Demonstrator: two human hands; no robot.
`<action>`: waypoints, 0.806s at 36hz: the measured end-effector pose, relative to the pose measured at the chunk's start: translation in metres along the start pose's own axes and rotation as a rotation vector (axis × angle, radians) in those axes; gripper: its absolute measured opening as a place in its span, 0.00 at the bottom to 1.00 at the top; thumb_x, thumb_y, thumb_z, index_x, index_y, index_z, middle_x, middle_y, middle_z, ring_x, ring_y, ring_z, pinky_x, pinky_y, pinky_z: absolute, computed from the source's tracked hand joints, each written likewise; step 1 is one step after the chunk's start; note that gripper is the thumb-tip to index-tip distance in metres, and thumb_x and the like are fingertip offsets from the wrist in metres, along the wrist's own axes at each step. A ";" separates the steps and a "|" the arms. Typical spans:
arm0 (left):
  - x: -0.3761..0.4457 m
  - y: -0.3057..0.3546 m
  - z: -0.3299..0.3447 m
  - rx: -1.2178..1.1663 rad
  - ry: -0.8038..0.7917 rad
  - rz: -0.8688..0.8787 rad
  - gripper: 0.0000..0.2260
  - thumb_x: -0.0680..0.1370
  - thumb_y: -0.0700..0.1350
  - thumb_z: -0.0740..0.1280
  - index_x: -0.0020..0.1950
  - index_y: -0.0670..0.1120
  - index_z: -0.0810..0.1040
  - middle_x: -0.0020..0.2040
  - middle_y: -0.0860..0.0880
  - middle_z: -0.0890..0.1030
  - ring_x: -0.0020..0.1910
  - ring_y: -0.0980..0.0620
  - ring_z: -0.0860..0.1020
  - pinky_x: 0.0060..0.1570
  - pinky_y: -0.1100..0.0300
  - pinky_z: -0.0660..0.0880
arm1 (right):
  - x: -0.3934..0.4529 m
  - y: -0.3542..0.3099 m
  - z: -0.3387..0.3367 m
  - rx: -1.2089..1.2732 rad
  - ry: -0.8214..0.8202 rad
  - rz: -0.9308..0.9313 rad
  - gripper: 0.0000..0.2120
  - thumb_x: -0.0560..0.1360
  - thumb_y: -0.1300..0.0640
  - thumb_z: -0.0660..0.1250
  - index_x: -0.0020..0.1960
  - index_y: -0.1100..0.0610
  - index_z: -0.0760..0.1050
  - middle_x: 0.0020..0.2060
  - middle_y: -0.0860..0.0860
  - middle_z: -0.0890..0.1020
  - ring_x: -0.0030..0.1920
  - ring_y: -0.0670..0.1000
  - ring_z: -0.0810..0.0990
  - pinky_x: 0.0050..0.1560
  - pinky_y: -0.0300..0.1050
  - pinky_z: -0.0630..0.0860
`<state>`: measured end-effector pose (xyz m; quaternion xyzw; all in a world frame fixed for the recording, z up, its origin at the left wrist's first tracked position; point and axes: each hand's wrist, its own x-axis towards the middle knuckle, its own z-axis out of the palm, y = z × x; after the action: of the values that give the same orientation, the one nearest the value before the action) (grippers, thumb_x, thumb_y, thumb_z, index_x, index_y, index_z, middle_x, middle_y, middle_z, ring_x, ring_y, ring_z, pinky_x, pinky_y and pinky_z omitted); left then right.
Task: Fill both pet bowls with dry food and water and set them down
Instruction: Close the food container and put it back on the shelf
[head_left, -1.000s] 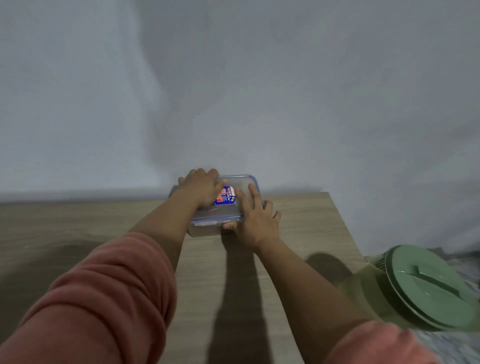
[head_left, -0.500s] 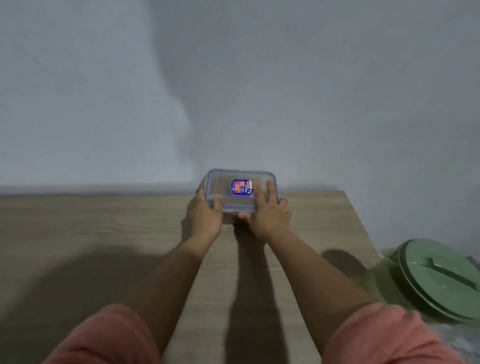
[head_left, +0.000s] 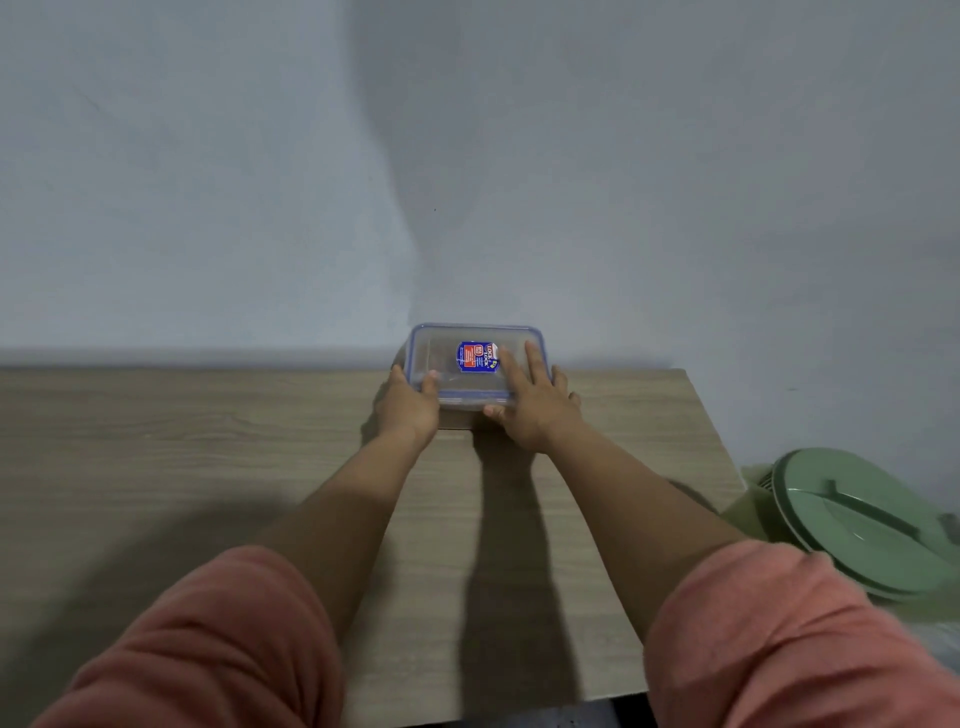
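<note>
Since a second ago the left hand (head_left: 408, 408) has come off the top of the lid and dropped to the container's near left corner, and the food container (head_left: 478, 366) now lies squarer to the wall; over the last half second very little has shifted.

One wooden worktop (head_left: 208, 467) fills the lower view, its far edge against a plain grey wall (head_left: 467, 156). Two bare forearms reach forward from two rolled-up pink sleeves (head_left: 218, 649), running nearly parallel toward the far edge.

One green lidded bin (head_left: 857, 525) stands off the worktop's right edge, lower than the surface.

One clear rectangular food container with a blue-rimmed lid sits at the far edge of the worktop, right of its middle, touching or very nearly touching the wall. One blue and red label (head_left: 477, 356) is stuck on the lid.

The left hand grips the container's near left corner, thumb curled onto the lid and fingers wrapped down the left side. The right hand (head_left: 535, 410) lies over the lid's right part, fingers stretched flat on top, its thumb tucked under the near edge, so it holds that edge between thumb and fingers.
</note>
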<state>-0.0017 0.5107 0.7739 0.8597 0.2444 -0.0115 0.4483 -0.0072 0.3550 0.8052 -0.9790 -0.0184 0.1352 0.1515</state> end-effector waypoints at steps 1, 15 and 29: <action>0.001 -0.001 0.000 -0.007 -0.011 -0.015 0.24 0.78 0.61 0.57 0.68 0.48 0.68 0.62 0.42 0.77 0.59 0.40 0.76 0.61 0.44 0.73 | -0.002 0.002 -0.002 -0.011 -0.009 -0.010 0.36 0.78 0.41 0.58 0.77 0.41 0.38 0.77 0.47 0.37 0.77 0.62 0.41 0.73 0.64 0.49; -0.037 -0.006 -0.015 0.032 0.005 -0.036 0.29 0.78 0.61 0.55 0.74 0.45 0.62 0.69 0.40 0.72 0.68 0.38 0.71 0.67 0.44 0.68 | -0.043 0.012 -0.017 0.001 0.124 -0.028 0.34 0.79 0.43 0.57 0.77 0.43 0.41 0.78 0.46 0.42 0.78 0.55 0.44 0.74 0.61 0.53; -0.074 0.001 -0.046 0.061 -0.083 0.056 0.28 0.82 0.57 0.54 0.78 0.42 0.57 0.74 0.40 0.68 0.72 0.38 0.66 0.71 0.50 0.63 | -0.085 -0.006 -0.024 0.109 0.226 -0.036 0.33 0.79 0.43 0.58 0.78 0.44 0.46 0.78 0.48 0.46 0.78 0.53 0.48 0.74 0.58 0.57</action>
<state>-0.0753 0.5160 0.8197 0.8782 0.2009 -0.0419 0.4320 -0.0825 0.3472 0.8515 -0.9778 -0.0116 0.0220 0.2080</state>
